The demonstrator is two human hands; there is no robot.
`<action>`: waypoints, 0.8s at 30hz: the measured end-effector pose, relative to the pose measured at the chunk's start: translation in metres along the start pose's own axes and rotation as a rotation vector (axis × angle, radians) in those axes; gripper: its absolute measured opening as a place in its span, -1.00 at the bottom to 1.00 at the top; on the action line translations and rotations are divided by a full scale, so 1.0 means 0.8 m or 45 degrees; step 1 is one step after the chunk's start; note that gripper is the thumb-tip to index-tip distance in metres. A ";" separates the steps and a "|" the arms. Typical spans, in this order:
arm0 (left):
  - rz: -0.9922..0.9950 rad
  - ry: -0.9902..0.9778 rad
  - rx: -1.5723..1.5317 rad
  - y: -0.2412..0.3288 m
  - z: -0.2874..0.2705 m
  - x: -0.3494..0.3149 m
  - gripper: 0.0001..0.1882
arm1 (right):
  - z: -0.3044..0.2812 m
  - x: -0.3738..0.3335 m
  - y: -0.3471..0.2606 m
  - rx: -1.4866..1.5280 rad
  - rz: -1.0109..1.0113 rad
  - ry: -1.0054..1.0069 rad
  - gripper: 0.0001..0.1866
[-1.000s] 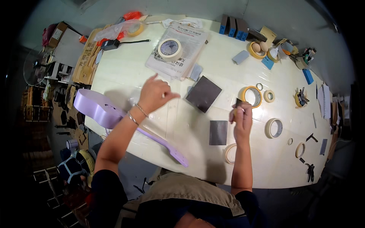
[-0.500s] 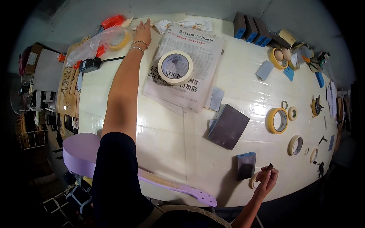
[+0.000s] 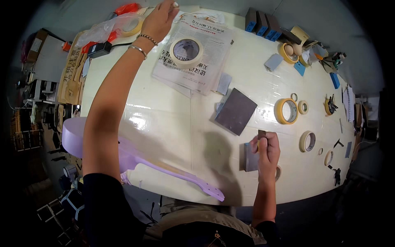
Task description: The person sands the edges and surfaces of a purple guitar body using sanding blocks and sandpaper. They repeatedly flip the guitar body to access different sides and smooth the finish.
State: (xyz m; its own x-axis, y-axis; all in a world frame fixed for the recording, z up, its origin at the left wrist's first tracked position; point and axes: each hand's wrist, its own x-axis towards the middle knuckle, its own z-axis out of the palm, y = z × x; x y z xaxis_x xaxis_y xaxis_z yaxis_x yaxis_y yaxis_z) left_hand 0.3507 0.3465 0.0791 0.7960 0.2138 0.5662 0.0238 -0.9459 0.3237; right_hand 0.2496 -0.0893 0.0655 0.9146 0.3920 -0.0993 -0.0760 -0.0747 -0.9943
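Note:
My left hand is stretched to the far edge of the white table, its fingers curled by a white cloth beyond a newspaper. I see only the back of the hand, so its grip is hidden. My right hand is near the front edge and pinches a small dark block upright. It rests beside a grey sandpaper sheet. A lilac guitar body with its neck lies along the front left edge under my left arm.
A large tape roll sits on the newspaper. A dark sandpaper square lies mid-table, with a yellow tape roll and smaller rolls to its right. Blue-grey blocks stand at the back; a plastic bag lies back left.
My left arm has reached from mid-table out to the far edge. My right hand has kept the small dark block and stayed near the front, by the grey sheet.

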 end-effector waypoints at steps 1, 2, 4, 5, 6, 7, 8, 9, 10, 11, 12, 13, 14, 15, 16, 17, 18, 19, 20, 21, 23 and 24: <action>-0.008 -0.071 -0.135 0.060 -0.018 -0.021 -0.74 | 0.001 0.006 -0.006 0.061 -0.028 -0.073 -0.89; 0.006 -0.198 -0.352 0.103 -0.035 -0.047 -0.72 | 0.008 0.010 -0.023 0.131 -0.032 -0.136 -0.87; 0.015 -0.231 -0.638 0.197 -0.065 -0.113 -0.78 | 0.006 0.008 -0.045 0.075 -0.088 -0.226 -0.84; -0.023 -0.250 -0.716 0.233 -0.083 -0.148 -0.80 | 0.004 0.003 -0.054 0.103 -0.139 -0.298 -0.83; -0.081 -0.260 -0.781 0.260 -0.101 -0.188 -0.78 | 0.008 -0.007 -0.061 0.117 -0.169 -0.365 -0.83; -0.137 -0.248 -0.858 0.282 -0.110 -0.221 -0.77 | 0.004 -0.017 -0.071 0.031 -0.170 -0.417 -0.83; -0.210 -0.223 -0.908 0.300 -0.123 -0.256 -0.76 | 0.005 -0.030 -0.079 -0.039 -0.175 -0.499 -0.82; -0.240 -0.194 -0.915 0.315 -0.125 -0.283 -0.75 | 0.005 -0.042 -0.079 -0.068 -0.218 -0.548 -0.81; -0.267 -0.166 -0.925 0.329 -0.126 -0.308 -0.75 | 0.006 -0.055 -0.078 -0.098 -0.262 -0.592 -0.81; -0.285 -0.127 -0.937 0.340 -0.124 -0.327 -0.75 | 0.005 -0.064 -0.076 -0.132 -0.318 -0.636 -0.80; -0.307 -0.114 -0.956 0.350 -0.123 -0.344 -0.75 | 0.003 -0.075 -0.072 -0.207 -0.326 -0.668 -0.80; -0.328 -0.101 -0.973 0.359 -0.123 -0.359 -0.75 | 0.002 -0.085 -0.068 -0.279 -0.336 -0.700 -0.80; -0.342 -0.079 -0.996 0.366 -0.122 -0.372 -0.76 | 0.003 -0.093 -0.065 -0.361 -0.354 -0.731 -0.80; -0.326 -0.056 -1.005 0.374 -0.122 -0.381 -0.78 | 0.004 -0.099 -0.060 -0.415 -0.417 -0.741 -0.81; -0.323 -0.018 -1.012 0.380 -0.120 -0.389 -0.78 | 0.004 -0.104 -0.058 -0.463 -0.440 -0.730 -0.81; -0.323 0.017 -1.011 0.385 -0.119 -0.397 -0.79 | 0.006 -0.109 -0.056 -0.502 -0.464 -0.722 -0.81; -0.322 0.053 -1.008 0.389 -0.119 -0.406 -0.79 | 0.007 -0.114 -0.053 -0.540 -0.489 -0.715 -0.80; -0.332 0.063 -0.988 0.391 -0.120 -0.413 -0.79 | 0.008 -0.117 -0.049 -0.572 -0.544 -0.720 -0.80; -0.338 0.070 -0.971 0.393 -0.121 -0.417 -0.79 | 0.009 -0.119 -0.046 -0.604 -0.600 -0.720 -0.79; -0.344 0.077 -0.954 0.394 -0.123 -0.421 -0.78 | 0.010 -0.121 -0.042 -0.635 -0.656 -0.720 -0.79; -0.345 0.103 -0.902 0.396 -0.124 -0.428 -0.78 | 0.013 -0.127 -0.038 -0.650 -0.703 -0.723 -0.78; -0.341 0.112 -0.858 0.396 -0.125 -0.432 -0.79 | 0.014 -0.129 -0.037 -0.656 -0.730 -0.721 -0.77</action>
State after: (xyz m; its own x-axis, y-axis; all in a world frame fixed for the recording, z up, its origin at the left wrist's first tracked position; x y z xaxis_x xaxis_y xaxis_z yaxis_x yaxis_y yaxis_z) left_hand 0.0228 -0.0024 0.0616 0.7630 0.4621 0.4520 -0.1893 -0.5088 0.8398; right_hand 0.1531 -0.1170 0.1047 0.4202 0.8695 0.2597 0.6317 -0.0748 -0.7716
